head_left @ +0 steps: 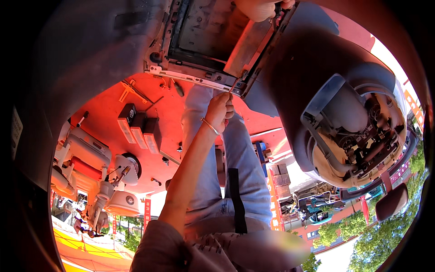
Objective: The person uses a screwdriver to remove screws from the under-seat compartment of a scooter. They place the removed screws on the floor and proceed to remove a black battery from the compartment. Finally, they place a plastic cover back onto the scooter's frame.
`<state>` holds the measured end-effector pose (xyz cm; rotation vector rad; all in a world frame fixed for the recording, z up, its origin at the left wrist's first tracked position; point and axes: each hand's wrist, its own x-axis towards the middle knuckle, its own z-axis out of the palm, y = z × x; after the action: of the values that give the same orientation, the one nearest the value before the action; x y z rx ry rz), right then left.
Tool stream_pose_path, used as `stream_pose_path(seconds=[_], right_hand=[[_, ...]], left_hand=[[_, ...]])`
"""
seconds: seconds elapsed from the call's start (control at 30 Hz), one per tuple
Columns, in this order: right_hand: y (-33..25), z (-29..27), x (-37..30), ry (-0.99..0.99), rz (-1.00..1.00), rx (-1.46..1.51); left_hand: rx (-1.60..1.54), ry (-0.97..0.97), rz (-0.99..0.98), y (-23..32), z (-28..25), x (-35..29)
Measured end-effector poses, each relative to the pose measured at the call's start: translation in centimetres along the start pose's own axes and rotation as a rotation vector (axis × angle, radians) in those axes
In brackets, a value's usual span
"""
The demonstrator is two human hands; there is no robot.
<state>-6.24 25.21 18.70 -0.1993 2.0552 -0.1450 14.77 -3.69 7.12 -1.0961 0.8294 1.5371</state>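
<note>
The left hand [220, 111] comes up over the jeans [247, 167], a bracelet [210, 126] on its wrist; its grip is clenched round a screwdriver [234, 85]. The shaft points up and a little right, to the near edge of a dark frame [195, 69], its tip beside the lower end of a bar [249, 50]; whether it sits in a screw I cannot tell. The bar slants across the frame's right part, and a pale rail [181, 75] runs along the near edge. Another hand [260, 10] is cut off by the top edge, near the bar's upper end; whose it is, and what its grip has, I cannot tell. On the red floor [102, 109], to the left, three boxes [152, 134] stand near a scooter [90, 145]. At the right is an open shell [290, 90] with its inner parts [358, 143] showing
</note>
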Motion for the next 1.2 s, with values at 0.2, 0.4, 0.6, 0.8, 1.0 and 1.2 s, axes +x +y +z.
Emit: stream_pose_path(seconds=[0.2, 0.4, 0.6, 0.8, 1.0, 1.2], right_hand=[[1.1, -0.5, 0.6, 0.012, -0.020, -0.048], [1.4, -0.6, 1.5, 0.011, -0.056, -0.115], [1.3, -0.2, 1.5, 0.040, -0.120, -0.263], [1.5, -0.8, 1.1, -0.028, -0.145, -0.197], [0.1, -0.3, 2.0, -0.047, -0.113, -0.305], [-5.0, -1.2, 1.6, -0.134, 0.253, -0.438]], left_hand=[[-0.042, -0.046, -0.006, -1.5, 0.5, -0.2], [-0.137, 0.045, 0.048, -3.2, 1.3, -0.7], [-0.337, 0.049, 0.197, -6.3, 2.9, -0.2], [-0.505, 0.033, 0.291, -8.6, 4.1, 0.2], [-0.405, 0.052, 0.251, -8.2, 2.2, 0.2], [-0.426, 0.054, 0.281, -8.4, 2.2, 0.5]])
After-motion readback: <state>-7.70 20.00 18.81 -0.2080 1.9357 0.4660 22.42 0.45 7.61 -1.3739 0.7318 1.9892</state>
